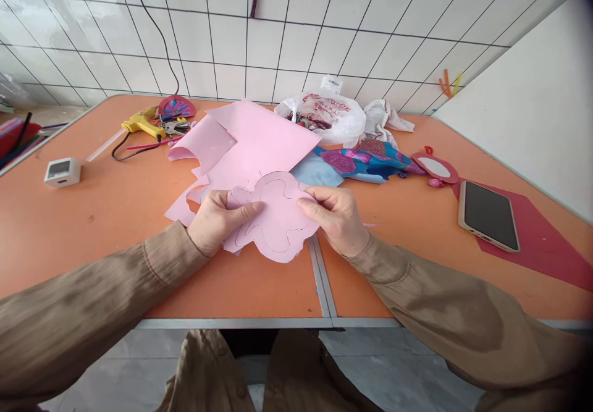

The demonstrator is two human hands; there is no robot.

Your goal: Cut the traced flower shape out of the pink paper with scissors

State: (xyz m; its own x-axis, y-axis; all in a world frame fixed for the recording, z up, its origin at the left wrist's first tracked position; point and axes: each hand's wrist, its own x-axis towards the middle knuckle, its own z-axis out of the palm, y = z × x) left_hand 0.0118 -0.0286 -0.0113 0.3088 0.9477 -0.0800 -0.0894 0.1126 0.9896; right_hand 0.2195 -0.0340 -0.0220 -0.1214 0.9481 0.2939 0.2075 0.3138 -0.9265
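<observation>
A pink flower-shaped cutout [278, 220] with drawn curved lines is held up in front of me, above the near part of the table. My left hand [215, 222] pinches its left edge, thumb on top. At the right edge, my right hand [336, 217] grips it the same way, thumb across the face. Fingers behind the cutout are hidden. Just beyond it lies a larger pink sheet [259, 140], partly curled, with cut scraps [183, 205] to its left.
A yellow glue gun [146, 123], scissors [175, 128] and a small white box [63, 172] sit on the left. Behind are a plastic bag [331, 118] and blue patterned fabric [365, 160]. On the right, a phone [488, 215] rests on a red sheet [542, 239].
</observation>
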